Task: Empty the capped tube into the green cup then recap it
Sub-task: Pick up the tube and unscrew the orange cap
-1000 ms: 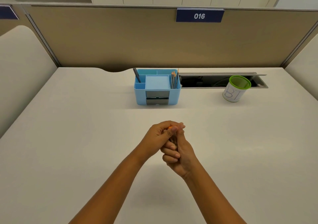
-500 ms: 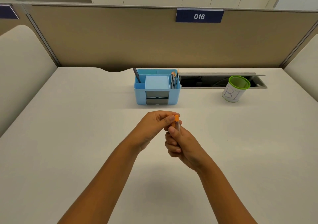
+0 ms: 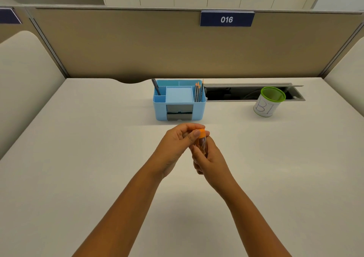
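Observation:
A small clear tube (image 3: pixel 203 146) with an orange cap (image 3: pixel 202 133) stands upright in my right hand (image 3: pixel 210 161), which wraps its lower part above the middle of the desk. My left hand (image 3: pixel 177 144) pinches the orange cap between thumb and fingers. The cap sits on the tube's top. The green cup (image 3: pixel 268 101), white-labelled with a green rim, stands upright at the far right of the desk, well away from both hands. What the tube contains is too small to tell.
A light blue desk organizer (image 3: pixel 179 101) with pencils and a pen stands just beyond my hands. An open cable slot (image 3: pixel 236 94) runs behind the cup. A beige partition (image 3: pixel 177 45) closes the desk's far edge.
Both hands have moved forward, away from me, with the tube. The clasp has loosened, so the orange cap and the clear tube body now show.

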Action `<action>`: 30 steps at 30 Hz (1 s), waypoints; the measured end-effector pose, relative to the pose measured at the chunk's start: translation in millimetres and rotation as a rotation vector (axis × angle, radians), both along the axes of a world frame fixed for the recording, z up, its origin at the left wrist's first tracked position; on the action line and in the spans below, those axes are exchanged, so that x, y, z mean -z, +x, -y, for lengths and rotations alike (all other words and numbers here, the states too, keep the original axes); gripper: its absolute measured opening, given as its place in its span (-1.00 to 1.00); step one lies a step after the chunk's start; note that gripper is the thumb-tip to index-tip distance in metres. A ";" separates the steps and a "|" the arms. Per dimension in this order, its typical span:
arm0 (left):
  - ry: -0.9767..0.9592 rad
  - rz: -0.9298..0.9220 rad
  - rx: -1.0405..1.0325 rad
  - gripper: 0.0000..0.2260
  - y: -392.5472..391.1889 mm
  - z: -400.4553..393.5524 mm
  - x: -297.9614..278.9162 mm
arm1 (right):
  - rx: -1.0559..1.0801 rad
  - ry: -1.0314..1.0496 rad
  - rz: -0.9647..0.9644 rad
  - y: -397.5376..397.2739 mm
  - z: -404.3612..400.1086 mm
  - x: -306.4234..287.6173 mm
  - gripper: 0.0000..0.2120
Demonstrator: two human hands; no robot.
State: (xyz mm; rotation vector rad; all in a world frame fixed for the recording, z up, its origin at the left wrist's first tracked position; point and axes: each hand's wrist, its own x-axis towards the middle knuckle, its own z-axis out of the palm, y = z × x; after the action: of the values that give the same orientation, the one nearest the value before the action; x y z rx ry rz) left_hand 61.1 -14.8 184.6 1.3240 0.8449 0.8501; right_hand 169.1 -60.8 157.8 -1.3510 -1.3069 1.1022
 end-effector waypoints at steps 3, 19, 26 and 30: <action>-0.030 0.059 -0.074 -0.68 9.3 5.1 3.1 | 0.148 0.058 0.057 -9.3 -3.4 3.9 -0.96; -0.088 0.061 0.059 -0.67 3.6 4.0 -1.3 | -0.198 -0.001 -0.079 4.4 -6.0 -6.1 -0.92; -0.066 0.038 -0.074 -0.72 12.3 9.0 -0.9 | -0.017 0.066 0.037 -8.0 -6.8 0.6 -0.94; -0.059 0.116 -0.091 -0.74 5.7 3.4 -7.8 | -0.091 0.046 0.069 -8.5 -2.0 4.0 -0.92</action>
State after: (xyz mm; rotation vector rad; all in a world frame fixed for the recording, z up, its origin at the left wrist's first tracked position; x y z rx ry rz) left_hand 66.9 -18.2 192.4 1.1803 0.8375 0.9577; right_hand 160.6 -58.8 153.8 -1.3171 -1.4477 1.0885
